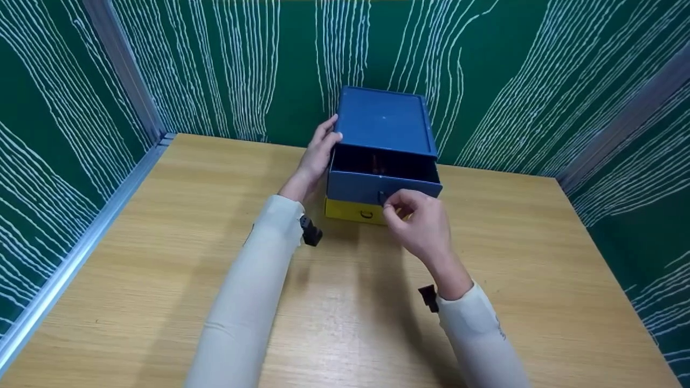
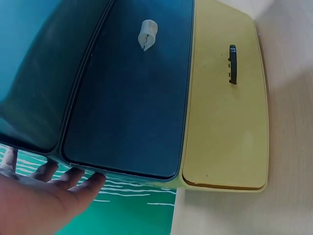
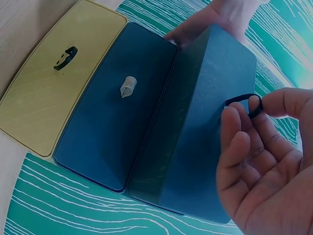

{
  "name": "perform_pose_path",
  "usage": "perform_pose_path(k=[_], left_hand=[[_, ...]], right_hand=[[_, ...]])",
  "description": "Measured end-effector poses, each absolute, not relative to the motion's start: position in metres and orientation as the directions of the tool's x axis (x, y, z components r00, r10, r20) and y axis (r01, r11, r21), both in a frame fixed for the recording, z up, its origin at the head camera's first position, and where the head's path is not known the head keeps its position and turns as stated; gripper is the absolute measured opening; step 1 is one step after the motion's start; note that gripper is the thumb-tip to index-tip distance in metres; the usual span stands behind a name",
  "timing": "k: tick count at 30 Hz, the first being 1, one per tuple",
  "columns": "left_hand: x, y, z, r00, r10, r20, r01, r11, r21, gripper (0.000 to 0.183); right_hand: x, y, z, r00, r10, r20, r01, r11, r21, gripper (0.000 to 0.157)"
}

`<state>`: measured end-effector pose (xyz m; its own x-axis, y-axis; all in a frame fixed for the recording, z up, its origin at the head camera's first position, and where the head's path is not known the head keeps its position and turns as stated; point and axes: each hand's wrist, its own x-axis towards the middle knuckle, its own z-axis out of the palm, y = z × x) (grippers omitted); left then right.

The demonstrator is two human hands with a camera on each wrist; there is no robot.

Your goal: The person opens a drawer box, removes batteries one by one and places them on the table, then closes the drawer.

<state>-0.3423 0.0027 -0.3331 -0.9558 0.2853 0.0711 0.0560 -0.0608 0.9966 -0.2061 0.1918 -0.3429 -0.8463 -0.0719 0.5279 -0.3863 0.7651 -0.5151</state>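
Observation:
A small drawer cabinet (image 1: 385, 118) with a blue top stands near the back wall. Its upper blue drawer (image 1: 356, 185) is pulled partly out, and something reddish shows faintly in its dark inside. My right hand (image 1: 426, 223) pinches the black loop handle (image 3: 252, 100) of that drawer between thumb and finger. My left hand (image 1: 318, 153) rests against the cabinet's left side with its fingers extended. Under the pulled drawer, the wrist views show a closed blue drawer (image 3: 115, 105) with a white knob (image 3: 128, 86). The yellow bottom drawer (image 2: 225, 122) is closed and has a black handle (image 2: 233, 64).
The cabinet stands on a wooden table (image 1: 226, 178). Green walls (image 1: 296, 54) with white wavy lines enclose the back and sides. A metal rail (image 1: 81, 253) runs along the table's left edge.

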Motion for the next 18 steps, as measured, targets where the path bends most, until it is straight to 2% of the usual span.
perform_pose_path(k=[18], left_hand=[[-0.335, 0.003, -0.325, -0.958, 0.276, 0.074, 0.065, -0.039, 0.997, 0.049]], right_hand=[[-0.194, 0.194, -0.340, -0.855, -0.118, 0.504, -0.402, 0.765, -0.504, 0.009]])
